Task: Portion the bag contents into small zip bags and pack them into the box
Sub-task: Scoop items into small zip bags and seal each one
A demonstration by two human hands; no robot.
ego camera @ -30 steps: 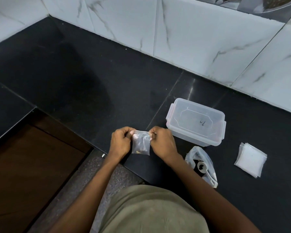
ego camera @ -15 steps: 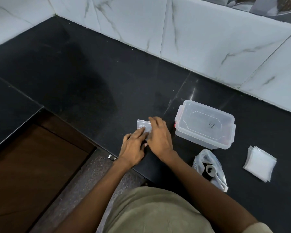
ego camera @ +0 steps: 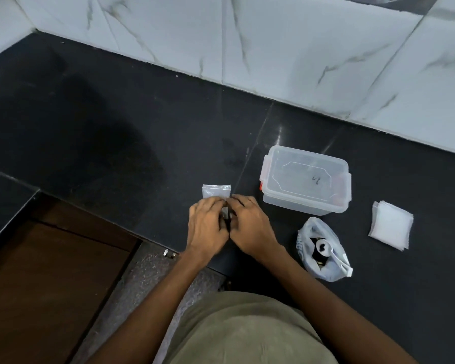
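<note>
Both hands, left hand (ego camera: 208, 223) and right hand (ego camera: 250, 224), press curled fingers on the zip bag (ego camera: 216, 191) lying on the surface (ego camera: 142, 143); it looks light, floppy and slippery, so pinch its top edge.

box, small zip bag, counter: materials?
Box: looks like translucent frosted plastic, since the dark counter shows through it; moulded lid, clip latches.
Small zip bag: thin clear plastic film, glossy, lying flat under both hands.
Counter: probably polished black stone, granite-like; fine speckle, sharp light glints, a visible seam.
</note>
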